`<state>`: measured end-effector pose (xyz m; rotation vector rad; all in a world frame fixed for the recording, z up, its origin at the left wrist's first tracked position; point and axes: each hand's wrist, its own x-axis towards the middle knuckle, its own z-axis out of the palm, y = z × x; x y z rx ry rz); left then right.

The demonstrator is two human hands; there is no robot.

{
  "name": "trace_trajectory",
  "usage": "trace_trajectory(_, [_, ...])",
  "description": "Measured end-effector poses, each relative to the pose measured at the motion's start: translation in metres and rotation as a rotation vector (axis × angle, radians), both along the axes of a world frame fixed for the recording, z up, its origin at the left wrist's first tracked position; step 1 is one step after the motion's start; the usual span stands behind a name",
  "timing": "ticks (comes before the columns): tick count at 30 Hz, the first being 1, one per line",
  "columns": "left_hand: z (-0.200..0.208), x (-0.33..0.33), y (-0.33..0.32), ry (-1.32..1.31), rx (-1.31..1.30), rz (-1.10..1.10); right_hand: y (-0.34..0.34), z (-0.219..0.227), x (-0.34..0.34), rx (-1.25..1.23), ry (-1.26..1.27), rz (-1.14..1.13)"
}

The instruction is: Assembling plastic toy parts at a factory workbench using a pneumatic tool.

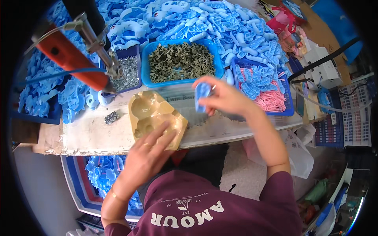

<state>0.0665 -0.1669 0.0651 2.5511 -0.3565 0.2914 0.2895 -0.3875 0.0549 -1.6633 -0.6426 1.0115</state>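
My right hand pinches a small light-blue plastic part between thumb and fingers, above the table in front of the bright-blue tray. My left hand lies with its fingers stretched out over the near side of a glossy tan moulded fixture. Rounded hollows are shaped into the fixture, which sits near the table's front edge. Left of it is a small heap of metal screws. An orange-red power screwdriver hangs on a metal arm at the upper left, its tip pointing down toward the table.
A bright-blue tray holds dark metal clips; a darker bin beside it holds screws. A purple-blue basket holds blue and pink parts. Blue plastic shells are piled behind. Below the table stands a crate of blue parts.
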Motion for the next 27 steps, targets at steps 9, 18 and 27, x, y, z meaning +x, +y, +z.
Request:
trace_trajectory(9, [-0.047, 0.025, -0.010, -0.398, 0.066, -0.067, 0.000, -0.006, 0.023, -0.021, 0.014, 0.109])
trace_trajectory(18, [-0.052, -0.009, 0.024, -0.335, 0.273, -0.023, -0.003, -0.063, 0.181, -0.812, -1.684, -0.409])
trace_trajectory(27, [-0.065, -0.017, 0.021, -0.242, 0.219, -0.058, -0.027, 0.015, 0.140, -0.593, -1.147, -0.484])
